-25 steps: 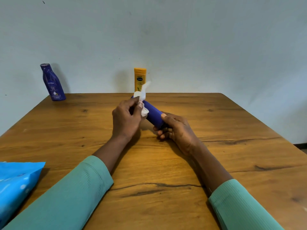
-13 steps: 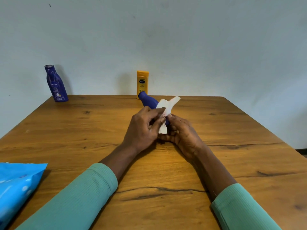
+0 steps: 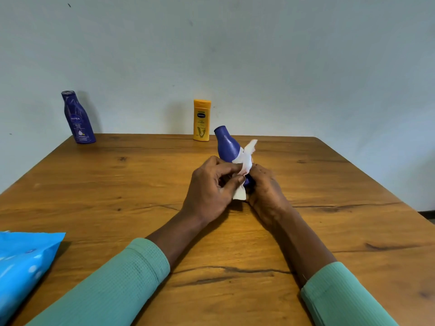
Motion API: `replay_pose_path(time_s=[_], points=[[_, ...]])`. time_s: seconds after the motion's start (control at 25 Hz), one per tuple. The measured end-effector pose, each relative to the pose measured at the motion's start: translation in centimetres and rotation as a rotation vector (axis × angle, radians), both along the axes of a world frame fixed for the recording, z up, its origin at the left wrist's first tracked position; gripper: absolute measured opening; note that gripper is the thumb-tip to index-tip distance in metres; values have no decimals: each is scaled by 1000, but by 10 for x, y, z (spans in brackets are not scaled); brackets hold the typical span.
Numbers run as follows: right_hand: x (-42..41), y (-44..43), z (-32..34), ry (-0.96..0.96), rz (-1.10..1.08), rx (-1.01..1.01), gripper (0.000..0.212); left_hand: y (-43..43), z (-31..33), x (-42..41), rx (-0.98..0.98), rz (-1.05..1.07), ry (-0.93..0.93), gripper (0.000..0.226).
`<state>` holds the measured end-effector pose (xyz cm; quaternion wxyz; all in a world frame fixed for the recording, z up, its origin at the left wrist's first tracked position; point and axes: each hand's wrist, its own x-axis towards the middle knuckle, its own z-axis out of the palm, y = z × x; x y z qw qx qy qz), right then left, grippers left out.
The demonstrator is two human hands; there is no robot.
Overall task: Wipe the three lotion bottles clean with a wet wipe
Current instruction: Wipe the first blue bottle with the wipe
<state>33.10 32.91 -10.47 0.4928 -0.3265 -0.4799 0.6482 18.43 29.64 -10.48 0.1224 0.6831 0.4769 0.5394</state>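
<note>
Wiping blue lotion bottle (image 3: 227,147) | our left hand (image 3: 211,187) pinches wet wipe (image 3: 246,158) against it | right hand (image 3: 266,187) grips its lower end | light, we judge it slick when wet

A single head-worn wide-angle camera looks forward and down across the brown wooden bench (image 3: 117,175) toward the pale painted wall (image 3: 282,55), close above the near edge, its margins seemingly bowed.
</note>
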Motion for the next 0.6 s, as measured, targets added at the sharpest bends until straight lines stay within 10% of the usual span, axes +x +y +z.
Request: replay_pose_path(time_s=[0.32,0.6], points=[[-6,-6,-1,-130,123,46,47,24,4,-30,-56,276,-309,34],[-2,1,-4,-111,-134,-74,57,1,6,8,-7,123,-39,22]])
